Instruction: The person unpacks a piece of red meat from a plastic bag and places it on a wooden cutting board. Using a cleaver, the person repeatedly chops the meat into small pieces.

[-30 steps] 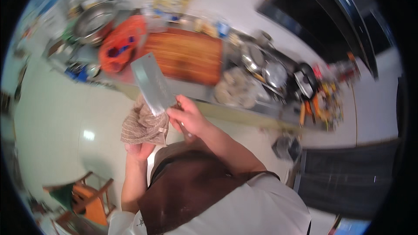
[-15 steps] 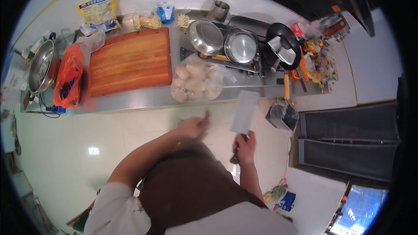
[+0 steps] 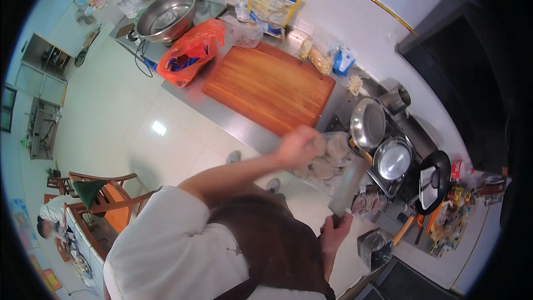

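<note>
Now that the left hand [image 3: 297, 145] has swung from beside the body out to the pale round pieces [image 3: 327, 158] on the bench [image 3: 244, 128], its blurred grip unreadable, the right hand [image 3: 335, 233] keeps a closed grip on the cleaver [image 3: 348, 186].

Left arm stretched out away from the body toward upper right, bare forearm, white sleeve ending near the elbow. Left hand [image 3: 297, 145] motion-blurred, fingers curled loosely downward, palm facing down; whether it touches anything can't be told from the blur. Right arm tucked in close to the torso, elbow bent, forearm mostly hidden behind the body. Right hand [image 3: 335, 232] low and near, fist wrapped around the handle of a broad steel cleaver [image 3: 348, 186], blade pointing up and away.
</note>
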### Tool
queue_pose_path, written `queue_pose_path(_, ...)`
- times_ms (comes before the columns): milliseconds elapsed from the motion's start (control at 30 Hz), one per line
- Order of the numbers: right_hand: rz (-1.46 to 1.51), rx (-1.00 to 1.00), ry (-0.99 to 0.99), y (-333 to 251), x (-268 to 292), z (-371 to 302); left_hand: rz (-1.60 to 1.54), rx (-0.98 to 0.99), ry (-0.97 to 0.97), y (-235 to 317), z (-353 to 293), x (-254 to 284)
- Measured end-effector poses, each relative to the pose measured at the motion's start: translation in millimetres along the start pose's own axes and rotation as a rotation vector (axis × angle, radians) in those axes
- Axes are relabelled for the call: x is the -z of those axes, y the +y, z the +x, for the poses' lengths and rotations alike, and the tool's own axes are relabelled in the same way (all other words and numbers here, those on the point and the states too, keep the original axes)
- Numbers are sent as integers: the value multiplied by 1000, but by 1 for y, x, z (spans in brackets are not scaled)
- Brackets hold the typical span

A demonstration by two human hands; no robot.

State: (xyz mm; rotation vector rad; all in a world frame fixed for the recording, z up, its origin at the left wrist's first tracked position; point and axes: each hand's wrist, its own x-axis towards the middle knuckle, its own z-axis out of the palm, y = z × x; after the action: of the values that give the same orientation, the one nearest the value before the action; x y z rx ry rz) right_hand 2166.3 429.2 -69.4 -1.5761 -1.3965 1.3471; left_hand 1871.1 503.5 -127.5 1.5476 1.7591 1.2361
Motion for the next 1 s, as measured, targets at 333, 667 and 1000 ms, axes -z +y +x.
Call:
queue_pose_path(333, -685, 427, -259, -22, -242, 122, 531, 671, 658, -275, 52, 396)
queue_pose_path(667, -838, 289, -168, -28, -362, 158, -516, 1168, 817, -412, 97, 416)
queue_pose_path(1000, -793, 283, -190, -43, -371, 170, -909, 1154, 738, -335, 86, 464)
